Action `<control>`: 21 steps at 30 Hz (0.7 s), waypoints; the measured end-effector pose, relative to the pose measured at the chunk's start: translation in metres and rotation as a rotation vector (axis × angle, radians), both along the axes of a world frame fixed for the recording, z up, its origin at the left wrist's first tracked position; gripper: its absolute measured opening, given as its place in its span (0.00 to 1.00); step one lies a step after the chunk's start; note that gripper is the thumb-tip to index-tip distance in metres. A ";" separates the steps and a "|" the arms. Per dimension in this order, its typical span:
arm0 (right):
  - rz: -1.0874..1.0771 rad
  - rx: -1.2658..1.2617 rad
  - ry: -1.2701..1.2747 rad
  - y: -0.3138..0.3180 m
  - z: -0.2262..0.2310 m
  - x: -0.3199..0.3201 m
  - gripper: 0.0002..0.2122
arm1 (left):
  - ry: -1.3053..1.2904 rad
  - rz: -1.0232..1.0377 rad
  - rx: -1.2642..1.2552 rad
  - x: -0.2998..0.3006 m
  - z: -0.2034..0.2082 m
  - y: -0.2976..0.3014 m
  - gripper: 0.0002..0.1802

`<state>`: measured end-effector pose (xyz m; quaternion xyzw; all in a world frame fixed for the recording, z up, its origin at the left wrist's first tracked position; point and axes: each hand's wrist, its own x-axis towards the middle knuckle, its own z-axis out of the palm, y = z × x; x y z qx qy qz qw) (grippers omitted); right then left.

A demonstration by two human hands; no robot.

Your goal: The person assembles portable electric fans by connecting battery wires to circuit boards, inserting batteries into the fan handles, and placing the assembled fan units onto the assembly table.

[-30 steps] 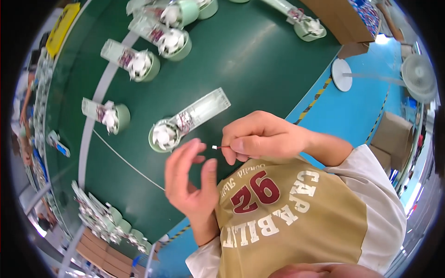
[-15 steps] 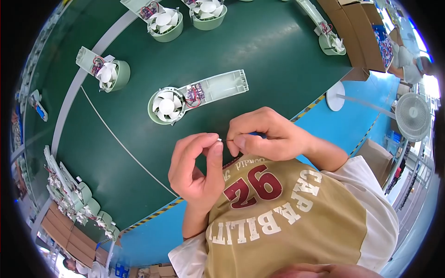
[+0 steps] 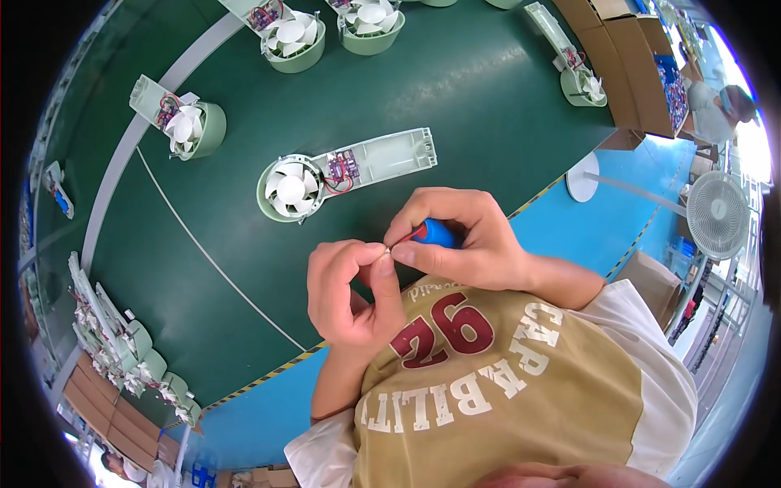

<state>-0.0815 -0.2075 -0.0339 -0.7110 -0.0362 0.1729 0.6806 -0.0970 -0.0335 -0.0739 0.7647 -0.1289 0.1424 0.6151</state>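
Showing both hands raised close to the chest, over the near edge of a dark green work surface. The right hand is closed around a small blue-handled screwdriver with a red band; only part of the handle shows between the fingers, and the tip is too small to make out. The left hand is curled, its thumb and forefinger pinched together just beside the right hand's fingertips; whatever sits in the pinch is too small to tell. The two hands touch, or nearly touch, at that point.

Just beyond the hands, on the green surface, lies an opened pale green handheld fan: a round housing with a white impeller at the left, a small circuit board with red wiring in the middle, and an empty handle shell extending to the right. It lies apart from both hands.

Further away, similar fans lie spaced out on the surface: one at far left, two at the far edge, one at far right. A row of more units lines the near left. Cardboard boxes stand at the far right, and a white pedestal fan stands on the blue floor at right.
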 end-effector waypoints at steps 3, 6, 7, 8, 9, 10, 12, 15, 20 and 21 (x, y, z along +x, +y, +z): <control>-0.080 0.050 0.114 0.001 0.007 0.002 0.04 | 0.013 0.029 -0.037 -0.003 -0.001 -0.004 0.09; -0.020 0.008 0.129 -0.005 0.011 0.008 0.04 | -0.037 -0.043 0.096 -0.002 0.000 0.003 0.13; -0.016 -0.021 0.099 -0.009 0.012 0.010 0.04 | -0.037 -0.042 0.093 0.003 -0.001 0.007 0.13; -0.014 -0.053 0.070 -0.012 0.010 0.014 0.04 | -0.157 0.127 0.256 0.011 -0.007 0.011 0.16; -0.054 -0.047 0.104 -0.016 0.012 0.020 0.03 | -0.275 0.296 0.417 0.021 -0.010 0.013 0.18; -0.037 -0.109 0.021 -0.022 0.010 0.029 0.03 | -0.188 0.326 0.440 0.032 -0.010 0.015 0.20; 0.021 -0.315 -0.247 -0.033 0.002 0.048 0.02 | -0.093 0.367 0.458 0.051 -0.012 0.016 0.22; 0.232 -0.496 -0.548 -0.048 -0.010 0.078 0.04 | 0.113 0.214 0.264 0.080 -0.024 0.016 0.16; 0.349 -0.500 -0.626 -0.042 -0.026 0.091 0.05 | -0.232 -0.201 0.278 0.132 -0.037 0.018 0.07; 0.377 -0.485 -0.645 -0.039 -0.030 0.090 0.05 | -0.226 -0.191 0.273 0.134 -0.037 0.016 0.07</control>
